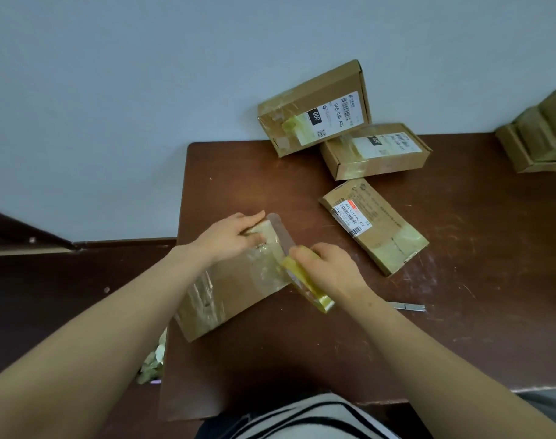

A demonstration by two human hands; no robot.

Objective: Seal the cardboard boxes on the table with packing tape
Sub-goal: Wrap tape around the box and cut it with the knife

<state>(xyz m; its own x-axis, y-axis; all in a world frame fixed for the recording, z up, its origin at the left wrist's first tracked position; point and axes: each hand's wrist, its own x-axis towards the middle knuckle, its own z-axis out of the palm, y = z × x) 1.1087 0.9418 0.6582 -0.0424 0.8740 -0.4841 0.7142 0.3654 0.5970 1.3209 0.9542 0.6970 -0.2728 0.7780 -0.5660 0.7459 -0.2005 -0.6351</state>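
Head view, single frame.

Cardboard box [235, 289]: lies flat on the brown table [238, 172], centre-left of the frame, long axis running from lower left to upper centre. Glossy tape already covers both of its ends.

Left hand [235, 239]: laid over the box's far end, thumb stretched along the upper edge, fingers resting on the top face. It presses down and does not wrap the box.

Right hand [330, 267]: just right of the box's far right corner, fingers curled round a yellow tape roll [311, 286], which is held on edge against the box's right side.

Tape strip [281, 231]: runs from the roll up to the far end of the box, ending just beside the left fingertips. The hands are near each other but not touching, with the strip between them.

Other boxes:
- Leaning box [314, 106], upper centre, propped against the pale wall [112, 90], label facing out.
- Second box [374, 150], just below it, touching it.
- Flat box [374, 226], right of the right hand, apart from it, taped at its lower end.
- Stack of boxes [539, 134], at the right edge, cut off by the frame.

A small metal blade [406, 307] lies on the table just right of the right forearm. Crumpled tape scraps [153, 359] sit off the table's left edge, lower left.
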